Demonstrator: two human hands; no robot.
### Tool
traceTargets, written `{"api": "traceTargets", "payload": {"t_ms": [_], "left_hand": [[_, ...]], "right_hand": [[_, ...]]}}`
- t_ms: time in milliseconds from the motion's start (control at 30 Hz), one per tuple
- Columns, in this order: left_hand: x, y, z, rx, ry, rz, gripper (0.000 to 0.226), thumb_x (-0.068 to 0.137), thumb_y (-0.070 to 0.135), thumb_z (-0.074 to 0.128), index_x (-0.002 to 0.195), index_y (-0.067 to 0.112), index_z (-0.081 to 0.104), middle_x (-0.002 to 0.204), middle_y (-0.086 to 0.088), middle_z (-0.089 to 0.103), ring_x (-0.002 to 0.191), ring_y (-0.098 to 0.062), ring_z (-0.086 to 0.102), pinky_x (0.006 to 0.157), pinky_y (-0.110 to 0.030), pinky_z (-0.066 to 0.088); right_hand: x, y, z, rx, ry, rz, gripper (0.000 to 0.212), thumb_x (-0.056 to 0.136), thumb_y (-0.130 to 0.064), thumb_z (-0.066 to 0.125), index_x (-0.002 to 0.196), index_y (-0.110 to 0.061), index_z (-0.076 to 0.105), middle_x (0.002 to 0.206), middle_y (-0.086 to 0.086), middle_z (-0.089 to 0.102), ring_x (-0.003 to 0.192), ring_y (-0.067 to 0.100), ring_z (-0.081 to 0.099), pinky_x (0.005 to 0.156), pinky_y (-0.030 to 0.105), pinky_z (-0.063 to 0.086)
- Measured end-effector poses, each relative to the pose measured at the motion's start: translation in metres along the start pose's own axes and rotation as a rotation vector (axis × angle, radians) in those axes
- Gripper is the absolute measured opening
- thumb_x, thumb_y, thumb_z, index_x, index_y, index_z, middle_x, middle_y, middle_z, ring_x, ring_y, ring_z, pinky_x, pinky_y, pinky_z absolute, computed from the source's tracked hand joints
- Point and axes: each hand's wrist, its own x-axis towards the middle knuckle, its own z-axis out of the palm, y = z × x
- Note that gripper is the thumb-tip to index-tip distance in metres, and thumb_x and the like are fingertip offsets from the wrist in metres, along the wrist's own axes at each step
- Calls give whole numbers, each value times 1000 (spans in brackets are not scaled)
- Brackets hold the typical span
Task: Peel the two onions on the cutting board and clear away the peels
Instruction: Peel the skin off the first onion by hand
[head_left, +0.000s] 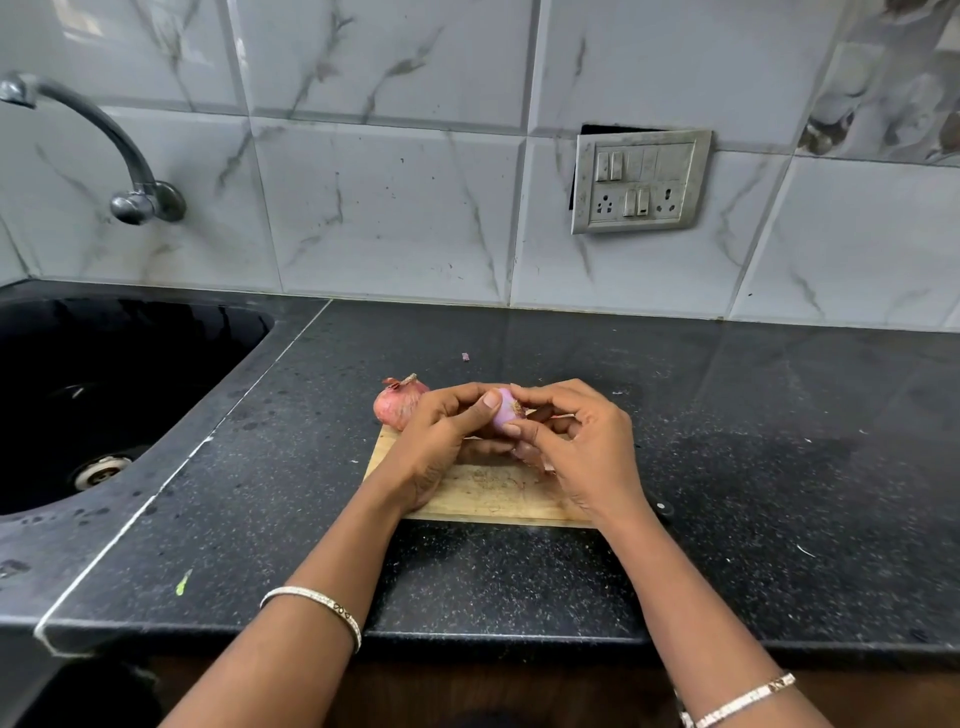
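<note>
Hands, left hand (441, 436) and right hand (576, 441), together grip peeled onion (503, 410) above cutting board (488, 493).

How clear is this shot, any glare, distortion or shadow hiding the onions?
Head view: wide-angle distortion bends the wall tiles; faint sheen on the counter; left hand and right hand cover most of the peeled onion; the unpeeled onion shows sharply.

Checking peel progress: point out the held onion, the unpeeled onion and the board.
held onion (502, 409), head view, bare purple side
unpeeled onion (396, 406), head view, papery skin
board (493, 494), head view, bare front
</note>
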Motion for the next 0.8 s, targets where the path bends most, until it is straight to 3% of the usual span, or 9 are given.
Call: {"api": "traceTargets", "payload": {"t_ms": [200, 333, 533, 633, 700, 800], "left_hand": [[-1, 0, 0, 41, -7, 43, 34, 95, 23, 65, 122, 3, 68, 102, -26, 72, 86, -33, 72, 75, -40, 64], [-2, -1, 0, 89, 14, 70, 36, 91, 26, 68, 121, 5, 68, 104, -19, 74, 94, -27, 72, 81, -38, 63], [1, -3, -2, 34, 39, 86, 38, 96, 26, 64, 132, 17, 63, 111, -27, 68, 88, -27, 70, 75, -40, 63], [0, -2, -3, 34, 50, 97, 35, 96, 28, 65, 130, 22, 67, 121, -26, 64, 93, -27, 73, 85, -43, 62], [0, -2, -3, 35, 74, 102, 34, 93, 25, 69, 126, 17, 68, 126, -23, 62, 104, -31, 73, 93, -43, 60], [-2, -1, -3, 76, 95, 114, 38, 88, 19, 76, 126, 18, 68, 126, -16, 65, 114, -34, 69, 96, -45, 58]], "right_hand": [[1, 0, -3, -27, 106, -63, 17, 73, -9, 87, 87, -17, 83, 82, -9, 76, 80, 7, 72, 74, 25, 57], [-1, 0, -4, -110, 105, -54, 9, 81, -11, 82, 81, -20, 79, 78, -12, 74, 77, 7, 70, 71, 25, 54], [-4, -1, -6, -462, 174, -112, 16, 92, -3, 61, 94, -16, 70, 95, -7, 62, 87, 9, 58, 76, 27, 47], [-14, -10, -19, -837, 72, 2, 16, 95, -20, 61, 108, -19, 69, 112, -3, 57, 104, 19, 54, 87, 37, 48], [-22, -14, -26, -1065, -47, 189, 29, 97, -38, 59, 121, -22, 63, 124, -1, 54, 113, 23, 51, 92, 40, 46], [-31, -16, -32, -1099, -85, 324, 33, 101, -40, 54, 127, -21, 58, 122, 1, 53, 110, 24, 53, 86, 38, 48]]}}
